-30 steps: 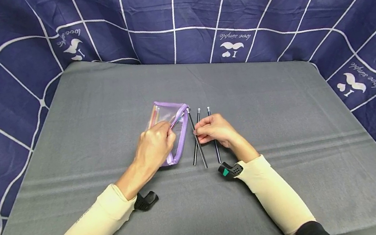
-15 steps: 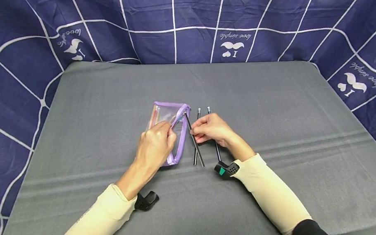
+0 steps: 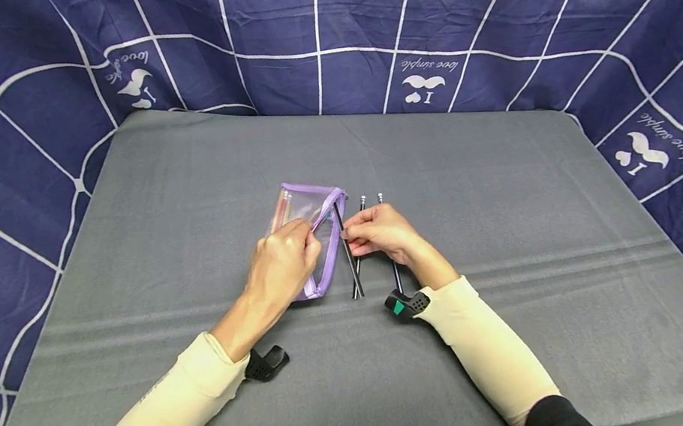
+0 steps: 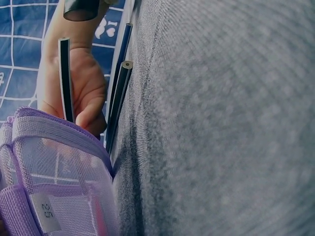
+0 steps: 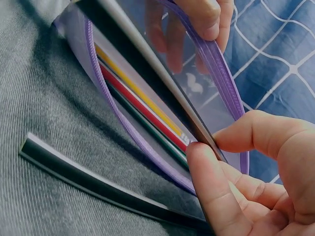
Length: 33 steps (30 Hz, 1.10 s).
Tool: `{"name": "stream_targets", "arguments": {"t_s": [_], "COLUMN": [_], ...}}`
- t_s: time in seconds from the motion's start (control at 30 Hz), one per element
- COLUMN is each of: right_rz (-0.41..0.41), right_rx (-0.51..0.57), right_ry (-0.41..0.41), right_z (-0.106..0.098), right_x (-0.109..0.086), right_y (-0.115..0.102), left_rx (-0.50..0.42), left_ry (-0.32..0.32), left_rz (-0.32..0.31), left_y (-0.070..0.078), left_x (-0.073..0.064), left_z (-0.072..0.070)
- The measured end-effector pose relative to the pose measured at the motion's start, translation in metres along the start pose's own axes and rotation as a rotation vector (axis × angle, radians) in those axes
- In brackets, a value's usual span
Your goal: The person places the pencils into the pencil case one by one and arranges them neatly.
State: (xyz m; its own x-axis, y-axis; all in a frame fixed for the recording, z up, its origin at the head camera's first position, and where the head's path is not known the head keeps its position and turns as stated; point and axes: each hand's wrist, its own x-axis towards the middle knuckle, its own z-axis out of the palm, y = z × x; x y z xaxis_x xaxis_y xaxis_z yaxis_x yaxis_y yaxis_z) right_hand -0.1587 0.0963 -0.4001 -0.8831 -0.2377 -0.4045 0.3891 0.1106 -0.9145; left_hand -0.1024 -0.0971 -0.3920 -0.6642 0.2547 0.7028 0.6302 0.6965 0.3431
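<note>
My left hand [image 3: 283, 254] grips the upper edge of a see-through pencil pouch [image 5: 224, 78] with purple trim, its zip side gaping toward the right. Inside lie a yellow pencil [image 5: 142, 96], a red pencil [image 5: 135, 101] and a dark green one [image 5: 147, 128]. Between thumb and fingertips my right hand [image 3: 382, 232] pinches a black pencil [image 3: 351, 264] with a pale stripe. That pencil slants across the pouch's opening, its far end overlapping the purple rim in the head view. Beneath it, another black pencil [image 5: 98, 182] rests on the grey cloth, partly hidden.
A further dark pencil [image 3: 397, 278] with a silvery end lies under my right wrist. Grey cloth [image 3: 522, 227] covers the table, and a blue curtain with white grid lines [image 3: 281, 25] hangs round its back and sides. Each wrist carries a black camera mount [image 3: 265, 363].
My right hand has moved slightly left with the black pencil, bringing its far end over the pouch's rim. The left hand and pouch have stayed in place.
</note>
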Motion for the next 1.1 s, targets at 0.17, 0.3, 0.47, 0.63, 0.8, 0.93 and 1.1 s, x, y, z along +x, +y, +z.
{"name": "stream_targets", "arguments": {"t_s": [0.17, 0.3, 0.47, 0.63, 0.8, 0.93, 1.1], "right_rz": [-0.009, -0.008, -0.01, -0.017, -0.028, -0.034, -0.047], "right_rx": [0.037, 0.061, 0.097, 0.138, 0.164, 0.161, 0.132], "right_ry": [0.014, 0.023, 0.012, -0.017, -0.027, -0.022, -0.025], "right_z": [0.004, 0.006, 0.009, 0.013, 0.018, 0.019, 0.019], "right_x": [0.003, 0.004, 0.004, 0.006, 0.008, 0.007, 0.005], "right_y": [0.001, 0.0, 0.0, 0.002, 0.002, 0.001, -0.002], "left_rx": [-0.001, -0.002, 0.0, 0.003, 0.002, 0.004, 0.007], "left_ry": [0.004, 0.003, -0.001, -0.011, -0.022, -0.029, -0.032], "left_rz": [0.004, 0.008, 0.01, -0.001, -0.012, -0.015, -0.016], "left_y": [0.0, 0.0, 0.0, 0.0, 0.0, 0.0, 0.0], "left_x": [0.0, 0.0, 0.0, -0.001, -0.001, -0.001, -0.001], "left_z": [0.0, 0.0, 0.0, 0.001, 0.001, 0.001, 0.0]}}
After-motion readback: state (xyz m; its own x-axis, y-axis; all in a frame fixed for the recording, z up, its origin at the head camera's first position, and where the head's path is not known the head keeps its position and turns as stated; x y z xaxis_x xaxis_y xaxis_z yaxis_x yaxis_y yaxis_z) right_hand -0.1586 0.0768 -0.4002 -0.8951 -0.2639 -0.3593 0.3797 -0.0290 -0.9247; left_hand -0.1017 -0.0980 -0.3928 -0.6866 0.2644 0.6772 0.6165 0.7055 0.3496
